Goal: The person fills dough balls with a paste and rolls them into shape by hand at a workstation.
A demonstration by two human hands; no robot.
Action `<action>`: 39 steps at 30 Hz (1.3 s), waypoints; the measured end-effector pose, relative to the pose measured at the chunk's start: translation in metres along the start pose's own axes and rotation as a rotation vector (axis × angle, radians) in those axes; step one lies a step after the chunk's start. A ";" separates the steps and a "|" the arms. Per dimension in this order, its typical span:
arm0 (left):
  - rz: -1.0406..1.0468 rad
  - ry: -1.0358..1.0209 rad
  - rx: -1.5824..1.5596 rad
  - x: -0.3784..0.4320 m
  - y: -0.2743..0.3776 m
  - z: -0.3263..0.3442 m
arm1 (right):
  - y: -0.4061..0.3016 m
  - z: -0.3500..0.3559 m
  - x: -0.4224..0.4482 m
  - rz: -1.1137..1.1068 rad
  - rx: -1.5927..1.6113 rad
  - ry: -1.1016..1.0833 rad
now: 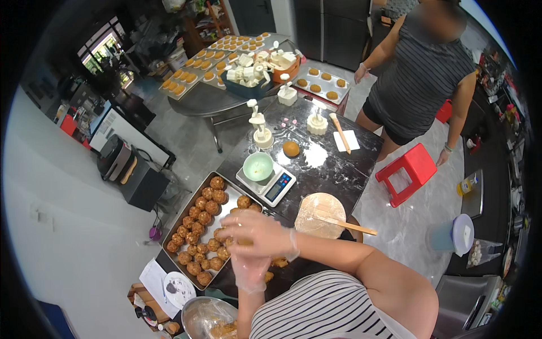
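Observation:
Both hands wear clear plastic gloves and come together over the near right part of a metal tray (226, 190). My right hand (260, 231) is cupped on top, blurred. Beneath it, my left hand (250, 269) holds its palm up. A golden-brown dough ball (244, 240) shows between them, mostly hidden. Brown filling balls (197, 228) sit in rows in the tray. Right of the hands lies a round wooden board (322, 209) wrapped in film, with a wooden stick (351, 226) across it. Dough pieces (279, 262) lie partly hidden behind my right wrist.
Beyond the tray stand a digital scale (277, 188) with a green bowl (258, 166), a smooth dough ball (291, 148), white flour and mooncake presses (317, 123). A steel bowl (207, 315) is near my left arm. Another person (427, 80) stands beside a red stool (408, 173).

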State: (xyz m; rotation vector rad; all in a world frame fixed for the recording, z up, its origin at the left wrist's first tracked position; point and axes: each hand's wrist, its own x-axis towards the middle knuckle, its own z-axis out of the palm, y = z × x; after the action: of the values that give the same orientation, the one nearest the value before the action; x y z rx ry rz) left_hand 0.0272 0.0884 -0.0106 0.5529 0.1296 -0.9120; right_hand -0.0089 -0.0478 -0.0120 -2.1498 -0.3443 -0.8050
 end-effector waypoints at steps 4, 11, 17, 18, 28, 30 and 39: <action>-0.009 -0.082 -0.146 -0.003 0.042 -0.023 | -0.013 -0.017 0.017 0.038 0.273 -0.243; 0.444 0.192 0.542 -0.016 0.017 0.013 | -0.012 0.004 0.039 0.047 0.175 0.131; 0.191 -0.048 0.078 0.006 0.055 -0.016 | -0.048 0.025 0.012 -0.166 0.233 0.048; 0.149 -0.041 0.074 0.013 0.038 -0.016 | -0.040 0.032 0.009 -0.126 0.218 0.056; 0.095 -0.274 0.066 0.018 0.014 -0.017 | -0.025 0.043 0.006 -0.217 -0.013 0.085; 0.095 -0.241 0.086 0.025 -0.006 -0.031 | -0.010 0.022 0.020 0.067 0.091 -0.052; -0.041 -0.417 -0.049 0.019 -0.004 -0.020 | -0.011 0.036 0.015 -0.073 0.081 0.058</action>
State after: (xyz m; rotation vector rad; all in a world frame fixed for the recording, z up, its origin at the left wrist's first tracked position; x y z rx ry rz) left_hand 0.0376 0.0828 -0.0354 0.3063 -0.2133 -1.0431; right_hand 0.0131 -0.0136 -0.0129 -2.0443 -0.4206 -0.8782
